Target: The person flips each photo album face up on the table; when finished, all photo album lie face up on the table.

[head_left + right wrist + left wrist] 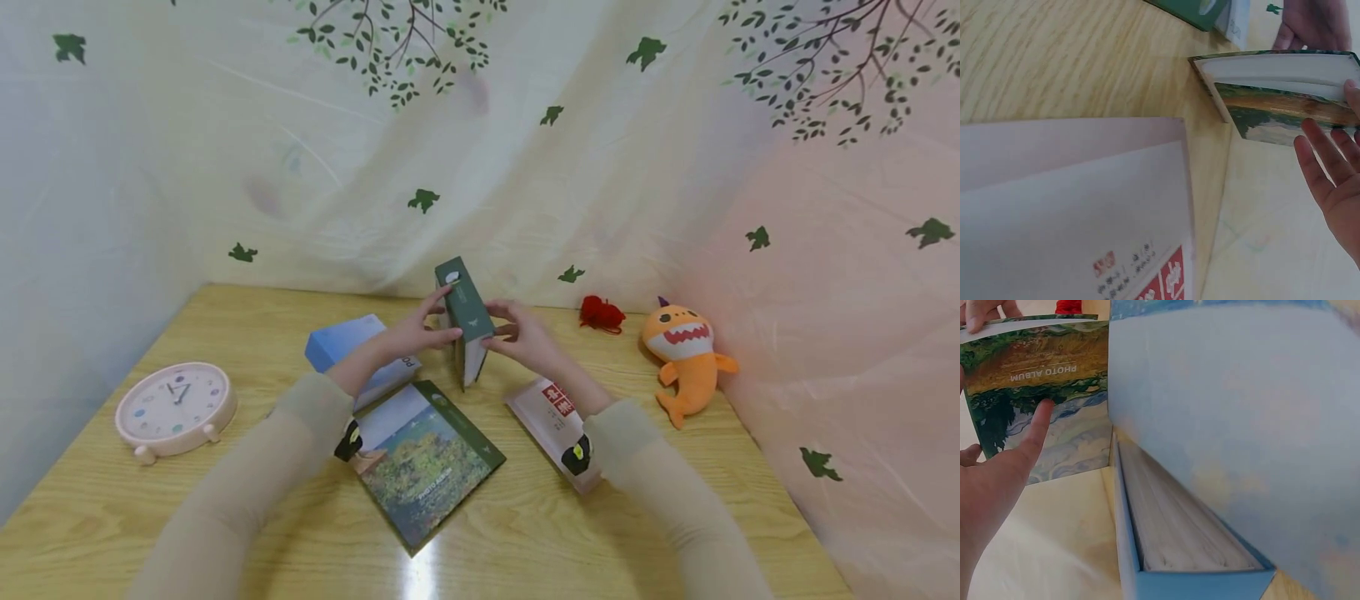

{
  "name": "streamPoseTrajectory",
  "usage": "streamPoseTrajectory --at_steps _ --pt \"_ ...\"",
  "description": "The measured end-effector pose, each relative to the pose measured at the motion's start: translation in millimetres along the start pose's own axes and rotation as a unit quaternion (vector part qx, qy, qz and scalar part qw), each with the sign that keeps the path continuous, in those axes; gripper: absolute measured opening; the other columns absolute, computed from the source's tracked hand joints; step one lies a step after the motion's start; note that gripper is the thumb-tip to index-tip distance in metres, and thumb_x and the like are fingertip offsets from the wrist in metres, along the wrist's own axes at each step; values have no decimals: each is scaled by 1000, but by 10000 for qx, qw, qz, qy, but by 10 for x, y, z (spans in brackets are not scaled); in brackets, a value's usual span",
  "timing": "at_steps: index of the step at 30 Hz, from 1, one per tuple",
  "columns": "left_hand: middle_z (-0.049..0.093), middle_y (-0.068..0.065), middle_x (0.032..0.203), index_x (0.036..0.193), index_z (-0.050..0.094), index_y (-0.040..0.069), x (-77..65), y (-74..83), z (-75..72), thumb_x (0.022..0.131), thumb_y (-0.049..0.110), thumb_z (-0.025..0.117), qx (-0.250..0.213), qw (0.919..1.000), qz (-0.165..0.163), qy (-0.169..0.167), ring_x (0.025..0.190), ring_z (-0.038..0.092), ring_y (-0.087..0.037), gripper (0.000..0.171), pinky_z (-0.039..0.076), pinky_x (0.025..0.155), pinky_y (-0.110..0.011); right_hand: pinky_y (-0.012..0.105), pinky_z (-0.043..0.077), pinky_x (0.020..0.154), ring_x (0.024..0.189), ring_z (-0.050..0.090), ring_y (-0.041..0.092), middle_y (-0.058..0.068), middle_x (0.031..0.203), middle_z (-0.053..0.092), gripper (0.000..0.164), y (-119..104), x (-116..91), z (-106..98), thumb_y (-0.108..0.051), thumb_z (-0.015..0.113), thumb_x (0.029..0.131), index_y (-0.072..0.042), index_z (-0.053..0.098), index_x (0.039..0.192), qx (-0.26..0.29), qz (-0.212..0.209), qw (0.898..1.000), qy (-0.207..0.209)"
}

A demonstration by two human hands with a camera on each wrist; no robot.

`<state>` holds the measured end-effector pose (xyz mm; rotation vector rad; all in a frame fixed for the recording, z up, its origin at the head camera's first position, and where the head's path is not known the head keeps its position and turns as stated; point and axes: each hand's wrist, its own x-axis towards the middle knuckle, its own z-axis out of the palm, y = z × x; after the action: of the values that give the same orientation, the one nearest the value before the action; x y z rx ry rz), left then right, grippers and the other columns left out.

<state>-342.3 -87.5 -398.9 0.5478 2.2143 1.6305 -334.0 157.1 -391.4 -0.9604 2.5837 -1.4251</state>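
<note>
A photo album (468, 304) stands on edge toward the back of the table, its dark green spine tilted up. My left hand (420, 327) holds it from the left, thumb by the spine; in the left wrist view the index finger (1038, 428) lies along its painted cover. From the other side my right hand (528, 337) grips the album, thumb at the lower corner and fingers against the cover. White page edges (1272, 69) show between the covers in the right wrist view. Another photo album (435, 467) lies flat in front, landscape cover up.
A blue-and-white box (341, 343) sits beneath the left forearm. Under the right forearm lies a pale flat pack (543, 421) with red labels. A pink clock (176, 404) is at left; red yarn (602, 314) and an orange shark plush (686, 362) are at right.
</note>
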Motion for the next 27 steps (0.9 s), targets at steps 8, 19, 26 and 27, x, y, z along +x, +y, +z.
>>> streamPoseTrajectory --at_steps 8,19,26,27 --pt "14 -15 155 152 13 33 -27 31 -78 89 31 66 -63 10000 -49 -6 119 52 -39 83 40 100 -54 46 51 90 122 50 36 14 142 39 75 46 -2 149 -6 70 84 -9 27 145 280 -38 9989 -375" --pt "20 -15 153 152 14 32 -67 34 -76 86 30 70 142 9995 77 275 125 48 -37 87 44 98 -47 54 50 86 113 54 45 25 142 37 75 58 35 178 2 65 86 -4 22 147 52 -304 9984 -475" --pt "24 -19 149 152 15 26 -82 7 -46 84 15 72 -151 9989 191 399 118 55 -34 89 49 93 -43 45 55 79 108 61 33 16 140 44 71 56 63 111 -10 65 89 -18 28 148 -515 -408 9943 -835" --pt "24 -20 148 152 15 25 -88 6 -43 84 13 72 -190 9988 198 403 117 56 -33 89 50 92 -42 45 55 79 109 60 32 16 139 45 70 63 68 108 -9 65 89 -17 29 148 -538 -486 9935 -877"
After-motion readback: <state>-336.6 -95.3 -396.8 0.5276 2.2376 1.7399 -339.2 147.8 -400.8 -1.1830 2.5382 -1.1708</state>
